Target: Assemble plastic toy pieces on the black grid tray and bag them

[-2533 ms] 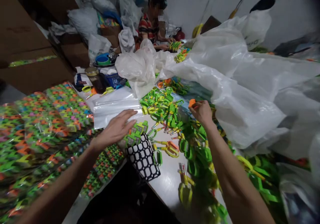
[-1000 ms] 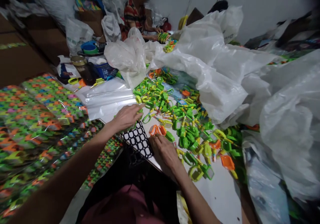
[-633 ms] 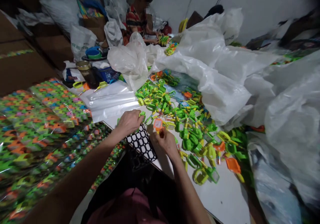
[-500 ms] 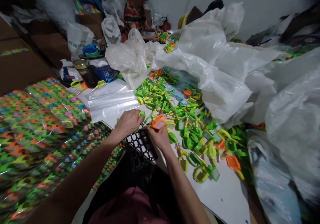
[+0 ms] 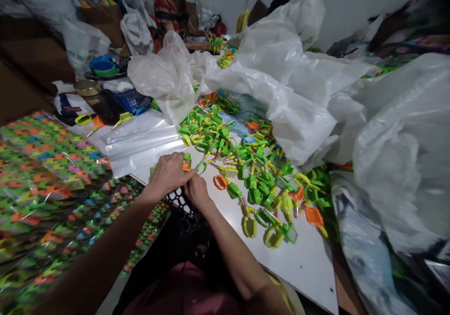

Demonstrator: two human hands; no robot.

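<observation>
Side by side at the table's near left edge, my two hands meet over a black grid tray [image 5: 180,201]. My left hand [image 5: 169,173] is bent over the tray's far part, with an orange and a green piece [image 5: 186,163] at its fingertips; its grip on them is unclear. Fingers curled, my right hand [image 5: 197,191] touches the left thumb, and whatever it holds is hidden. To the right, a heap of green and yellow watch-shaped plastic pieces [image 5: 256,174] spreads over the white table [image 5: 298,268]. A loose orange piece [image 5: 220,182] lies nearest my right hand.
Clear film [image 5: 140,141] lies on the table's left side. Packed rows of coloured pieces [image 5: 52,188] fill the left. Beyond are a jar [image 5: 94,100], a blue basket [image 5: 131,101] and large plastic bags [image 5: 291,90]. A person [image 5: 172,15] sits at the back handling similar pieces.
My right hand has moved left against my left hand, and the orange piece it had is now by the left fingertips. The whole view has shifted, with the scene sliding left.
</observation>
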